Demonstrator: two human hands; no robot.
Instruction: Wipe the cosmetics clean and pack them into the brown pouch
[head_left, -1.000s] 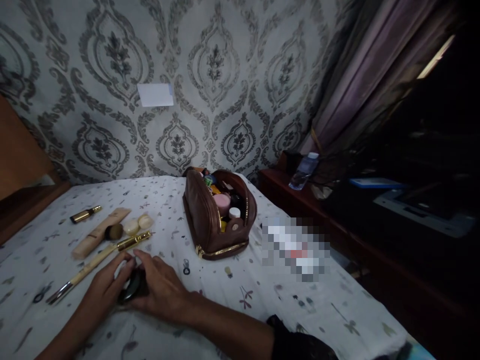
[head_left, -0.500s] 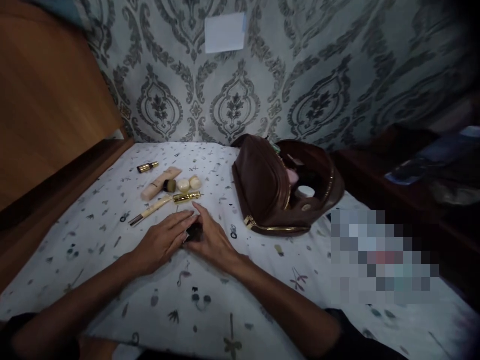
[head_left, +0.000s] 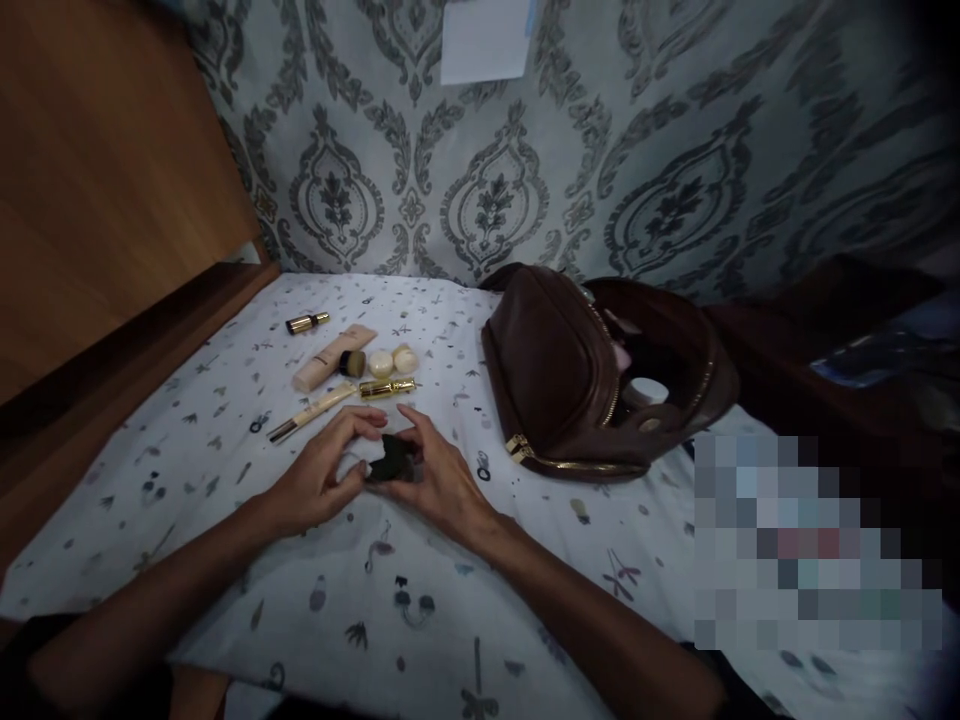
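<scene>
Between my hands is a small dark green piece [head_left: 390, 458] with a notched edge, maybe a gua sha stone. My right hand [head_left: 446, 485] grips its right side between thumb and fingers, covering part of it. The curved fingers and thumb of my left hand [head_left: 311, 480] meet its left edge, with a gap inside the curl. Just beyond them lie a shiny gold tube [head_left: 387, 388] and a slim beige tube with a metallic end [head_left: 311, 413]. Behind these are a beige squeeze tube [head_left: 334, 358], a dark-lidded jar [head_left: 352, 363] and two small cream-coloured round jars [head_left: 381, 362].
An unzipped brown bag [head_left: 551, 370] stands to the right, a white lid [head_left: 648, 391] showing inside. A black-and-gold tube [head_left: 307, 323] lies at the far left. Wooden furniture [head_left: 112, 140] borders the left, a patterned wall [head_left: 412, 180] the back. A pixelated patch covers the lower right.
My left hand has opened from lying flat over the piece to a curl at its left edge, exposing more dark green. The camera view has shifted, moving the bag rightward in the picture.
</scene>
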